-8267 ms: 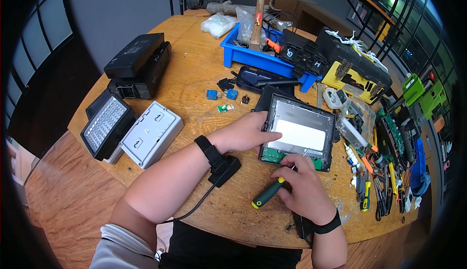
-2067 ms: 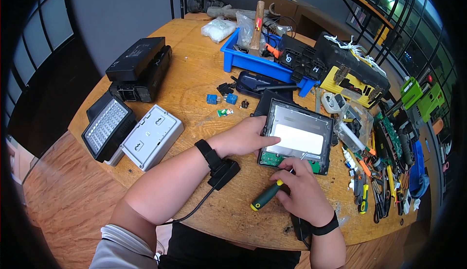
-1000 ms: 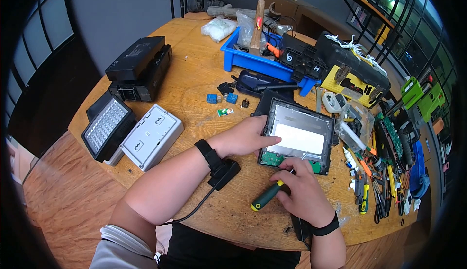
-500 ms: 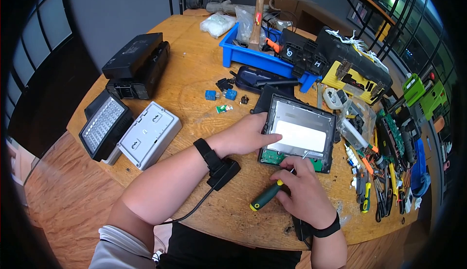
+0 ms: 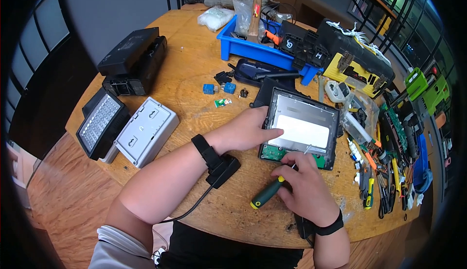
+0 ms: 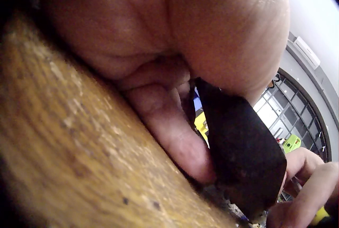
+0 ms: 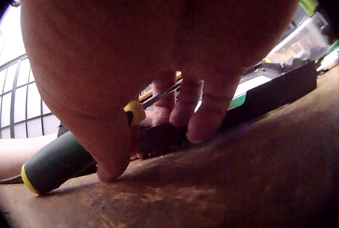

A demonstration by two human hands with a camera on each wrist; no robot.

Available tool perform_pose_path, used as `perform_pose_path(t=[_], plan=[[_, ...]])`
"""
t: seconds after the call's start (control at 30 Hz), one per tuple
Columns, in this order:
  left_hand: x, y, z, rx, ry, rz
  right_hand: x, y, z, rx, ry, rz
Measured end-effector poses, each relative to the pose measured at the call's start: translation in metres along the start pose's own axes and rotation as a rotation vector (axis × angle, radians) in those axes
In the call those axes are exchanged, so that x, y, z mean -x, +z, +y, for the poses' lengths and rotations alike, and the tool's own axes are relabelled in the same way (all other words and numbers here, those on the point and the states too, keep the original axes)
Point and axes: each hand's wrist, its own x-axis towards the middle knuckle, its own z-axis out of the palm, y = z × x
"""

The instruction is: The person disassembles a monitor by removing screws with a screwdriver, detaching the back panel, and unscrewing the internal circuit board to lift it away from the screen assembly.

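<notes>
Toward the front of the worktop (image 5: 219, 215), left hand (image 5: 249, 132) grips the black-framed panel (image 5: 302, 132), right hand (image 5: 305, 187) holds a screwdriver (image 5: 266, 195). Panel looks stiff, lightish; green circuit board (image 5: 273, 153) is probably fragile, so I'd grab the panel by its edges.

Part-hidden screwdriver (image 5: 266, 195) and panel (image 5: 297, 109)
At the centre of the head view, the fingers of the left hand (image 5: 249, 132) disappear under the panel; the right hand (image 5: 306, 187) covers part of the shaft and of the green board (image 5: 273, 153). Whether the tip touches anything is too small to tell, as is any print on the label (image 5: 302, 133). The right hand is cut off by the left wrist view's right edge.
</notes>
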Motion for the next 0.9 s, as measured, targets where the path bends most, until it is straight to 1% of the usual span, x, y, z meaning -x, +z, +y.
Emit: perform_pose_path(t=[0.1, 0.17, 0.2, 0.27, 0.4, 0.6, 0.77, 0.9], plan=[[0.001, 0.0, 0.006, 0.026, 0.014, -0.017, 0.0, 0.001, 0.001, 0.006, -0.001, 0.002], [0.005, -0.003, 0.017, 0.074, -0.101, -0.063, 0.0, 0.002, 0.0, 0.0, 0.006, -0.001], [0.005, -0.002, 0.015, 0.076, -0.106, -0.063, -0.001, 0.001, 0.0, 0.004, 0.016, -0.003], [0.004, 0.0, 0.011, 0.12, -0.057, -0.059, 0.0, 0.002, -0.001, 0.006, 0.028, -0.011], [0.005, -0.002, 0.016, 0.097, -0.079, -0.064, -0.001, 0.001, -0.001, 0.023, 0.025, 0.001], [0.003, 0.0, 0.009, 0.091, -0.025, -0.053, -0.001, -0.001, -0.002, 0.01, 0.029, -0.006], [0.005, -0.001, 0.015, 0.071, -0.066, -0.053, 0.0, -0.001, 0.0, 0.007, 0.017, -0.011], [0.005, -0.002, 0.015, 0.046, -0.068, -0.06, 0.0, 0.0, 0.001, 0.009, 0.002, -0.007]])
